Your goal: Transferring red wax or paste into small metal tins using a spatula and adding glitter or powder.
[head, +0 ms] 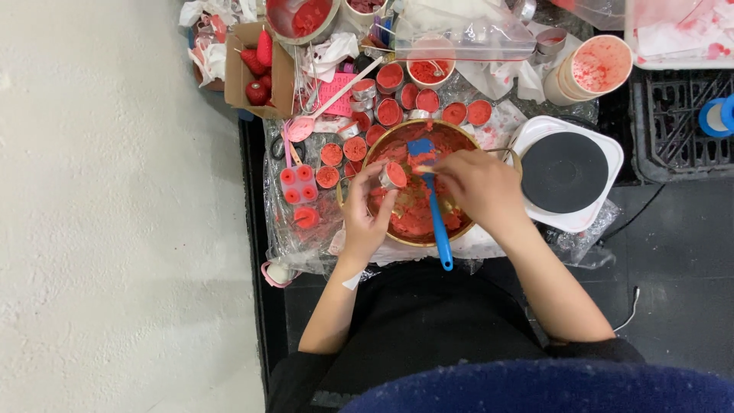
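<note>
Tealight cup (pixel 394 175) over brass bowl (pixel 417 191), pinched at rim by left hand (pixel 365 218); light, thin-walled, likely dents, red wax soft. Right hand (pixel 478 187) curled over cup; blue spatula (pixel 434 203) in bowl, grip unclear.

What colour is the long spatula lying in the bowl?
Blue. The spatula shows best in the head view, lying across the bowl of red paste.

One gold bowl (pixel 359 172), one blue spatula (pixel 437 218), one hotplate (pixel 566 172), two hands.
</note>
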